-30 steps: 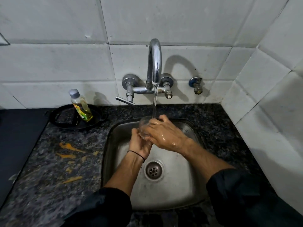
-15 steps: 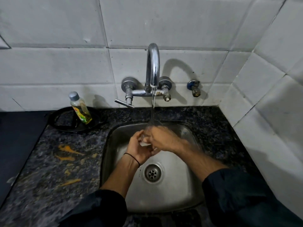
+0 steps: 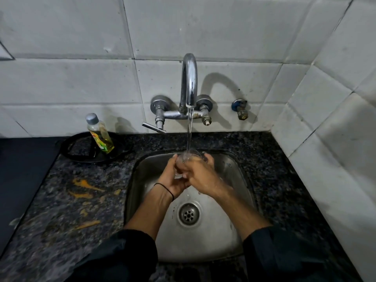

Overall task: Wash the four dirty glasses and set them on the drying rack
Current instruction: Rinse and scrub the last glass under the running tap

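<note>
Rinsing one glass under the running tap.
Left hand (image 3: 173, 176) and right hand (image 3: 200, 176) both grip the glass (image 3: 190, 156) over the sink (image 3: 240, 180); next it likely needs carrying to a rack, unseen here.

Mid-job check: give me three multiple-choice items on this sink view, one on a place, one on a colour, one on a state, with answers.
1. Where does the dish soap bottle stand?
A. in the sink
B. on the black round stand left of the sink
C. on the tap

2. What colour is the band on the left hand's wrist?
A. black
B. red
C. white

3. What state is the tap in?
A. off
B. running
C. detached from the wall

Answers:
1 B, since the bottle stands on the black round stand by the wall.
2 A, a thin black band circles the wrist below the left hand.
3 B, water falls onto the glass that the left hand and the right hand hold over the sink.
</note>
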`<state>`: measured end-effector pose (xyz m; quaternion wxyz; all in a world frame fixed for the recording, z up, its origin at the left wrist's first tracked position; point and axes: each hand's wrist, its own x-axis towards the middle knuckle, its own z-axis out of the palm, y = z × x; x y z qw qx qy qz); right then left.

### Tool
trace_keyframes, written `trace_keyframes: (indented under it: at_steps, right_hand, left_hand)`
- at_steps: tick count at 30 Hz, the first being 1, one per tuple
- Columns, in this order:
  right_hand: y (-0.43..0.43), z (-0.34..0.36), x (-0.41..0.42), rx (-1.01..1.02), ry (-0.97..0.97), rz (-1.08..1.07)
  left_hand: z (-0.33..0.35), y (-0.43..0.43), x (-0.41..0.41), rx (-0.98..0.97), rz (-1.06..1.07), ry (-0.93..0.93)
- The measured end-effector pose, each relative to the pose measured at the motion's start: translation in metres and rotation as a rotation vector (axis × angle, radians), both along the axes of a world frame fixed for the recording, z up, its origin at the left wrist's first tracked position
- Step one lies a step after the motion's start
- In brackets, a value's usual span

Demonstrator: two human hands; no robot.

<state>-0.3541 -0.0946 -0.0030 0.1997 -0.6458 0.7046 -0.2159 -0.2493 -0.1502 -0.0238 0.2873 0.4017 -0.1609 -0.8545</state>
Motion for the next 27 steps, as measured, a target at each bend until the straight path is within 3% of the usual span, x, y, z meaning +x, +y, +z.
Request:
trace_keyframes:
  at_steps: [1, 4, 6, 9, 11, 15, 18, 20, 23, 27]
  right_hand:
    - [0.001, 0.000, 0.001, -0.024, -0.169, -0.059]
    - [0.005, 0.000, 0.015, -0.088, -1.046, -0.399]
    - [0.007, -0.002, 0.022, -0.062, -1.458, -0.590]
    - [0.010, -0.009, 0.024, 0.016, -1.854, -0.768]
    - [0.009, -0.015, 0.023, 0.061, -1.931, -0.850]
    - [0.001, -0.009, 0.021, 0.251, -1.909, -0.838]
    - [-0.004, 0.004, 0.016, 0.254, -1.731, -0.782]
    - [-0.002, 0.015, 0.013, 0.126, -1.440, -0.662]
    - [0.002, 0.027, 0.012, -0.044, -0.919, -0.320]
    - [-0.003, 0.030, 0.001, 0.007, -0.287, -0.005]
  left_hand:
    - [0.001, -0.002, 0.000, -0.044, 0.019, -0.008]
    - [0.004, 0.001, -0.002, -0.214, 0.122, -0.032]
    - [0.009, 0.009, -0.001, -0.357, 0.190, -0.089]
    - [0.023, 0.018, 0.003, -0.645, 0.180, -0.177]
    - [0.030, 0.024, 0.007, -0.825, 0.114, -0.199]
    - [0.031, 0.031, 0.017, -0.905, 0.057, -0.209]
    - [0.028, 0.033, 0.022, -0.757, 0.099, -0.226]
    - [0.023, 0.032, 0.023, -0.528, 0.082, -0.234]
    - [0.015, 0.024, 0.020, -0.162, 0.036, -0.181]
    - [0.010, 0.008, 0.018, 0.167, 0.147, 0.150]
